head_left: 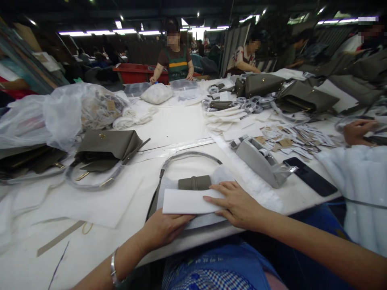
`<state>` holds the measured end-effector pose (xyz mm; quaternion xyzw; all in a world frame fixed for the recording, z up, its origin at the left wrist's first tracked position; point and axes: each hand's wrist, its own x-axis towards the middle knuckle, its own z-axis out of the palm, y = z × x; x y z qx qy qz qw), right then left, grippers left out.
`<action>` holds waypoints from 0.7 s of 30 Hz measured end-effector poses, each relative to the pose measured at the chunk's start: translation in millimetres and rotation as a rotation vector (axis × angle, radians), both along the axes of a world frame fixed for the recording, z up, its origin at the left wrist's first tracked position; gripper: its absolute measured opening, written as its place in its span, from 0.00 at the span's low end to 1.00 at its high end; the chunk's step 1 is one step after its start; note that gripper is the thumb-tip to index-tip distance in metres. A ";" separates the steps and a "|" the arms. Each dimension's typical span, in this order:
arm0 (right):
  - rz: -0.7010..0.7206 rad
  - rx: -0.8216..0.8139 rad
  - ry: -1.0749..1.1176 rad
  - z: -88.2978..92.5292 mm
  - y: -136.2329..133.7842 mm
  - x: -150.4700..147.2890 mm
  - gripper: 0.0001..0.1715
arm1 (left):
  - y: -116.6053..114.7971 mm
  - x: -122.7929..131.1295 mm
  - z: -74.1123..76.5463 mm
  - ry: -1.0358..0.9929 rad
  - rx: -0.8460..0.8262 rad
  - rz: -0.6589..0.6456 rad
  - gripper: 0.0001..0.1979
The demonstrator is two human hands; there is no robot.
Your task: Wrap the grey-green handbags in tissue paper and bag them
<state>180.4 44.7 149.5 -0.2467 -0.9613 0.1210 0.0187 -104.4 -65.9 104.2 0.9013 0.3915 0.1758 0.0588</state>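
Observation:
A folded white sheet (187, 201) lies across a grey-green handbag (153, 198) on the table before me, above a pale tissue-like wrap. Over the sheet's right end rests my right hand (237, 204), fingers spread and pressing on it. My left hand (165, 228) is at the sheet's lower left edge, its fingers partly under the sheet and its thumb hidden. Beyond the sheet a grey-green strap tab (195, 183) shows, and the bag's plastic-wrapped handle (190, 155) arches away from me. Most of the bag's body is covered.
Left stands another handbag (105, 145) near a clear plastic bag (60, 110). Right are a grey tape dispenser (256, 159), a black phone (310, 176), scattered tags (296, 139) and white padding rolls (359, 177). A co-worker (175, 60) stands across the table; another person's hand (359, 131) is at right.

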 end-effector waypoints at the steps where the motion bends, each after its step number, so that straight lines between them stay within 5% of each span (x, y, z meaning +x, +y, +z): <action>1: -0.001 0.002 0.004 -0.5 0.0 0.4 0.30 | -5.1 2.1 4.4 0.003 0.020 -0.001 0.21; 6: 0.009 0.006 0.015 -3.8 1.3 2.4 0.30 | -21.7 24.2 38.4 -0.099 0.232 -0.010 0.11; 10: 0.019 0.036 0.033 -4.7 2.1 3.1 0.30 | -1.2 41.3 51.6 -0.009 0.243 0.066 0.19; 14: 0.023 0.047 0.041 -6.9 1.0 4.8 0.30 | 15.2 41.1 31.1 0.196 0.124 0.175 0.23; 21: 0.069 0.034 0.091 -33.0 -1.6 10.3 0.31 | -10.7 40.0 -5.4 0.309 0.115 0.272 0.36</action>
